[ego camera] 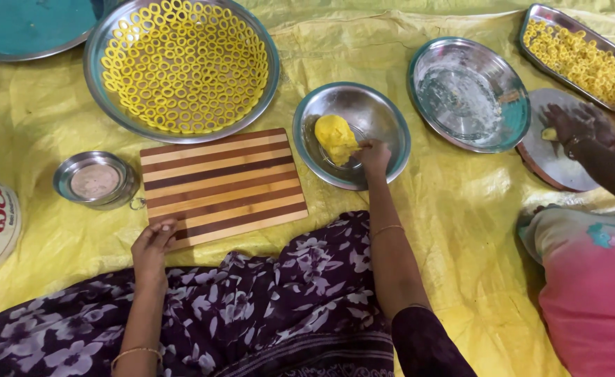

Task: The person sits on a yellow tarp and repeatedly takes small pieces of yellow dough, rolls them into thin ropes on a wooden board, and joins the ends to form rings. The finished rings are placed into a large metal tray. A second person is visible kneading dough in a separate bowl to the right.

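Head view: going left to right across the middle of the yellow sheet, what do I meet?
Small steel bowl → striped wooden board, left hand at its near corner → steel bowl with yellow dough lump, right hand in it → empty steel plate → another person's hand on a round board.

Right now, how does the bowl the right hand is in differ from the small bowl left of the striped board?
The dough bowl is much wider than the small bowl. The dough bowl holds a yellow dough lump, touched by the right hand; the small bowl holds a flat, pale pinkish filling and no hand touches it. The left hand rests on the board instead. Both are round steel bowls on the yellow sheet.
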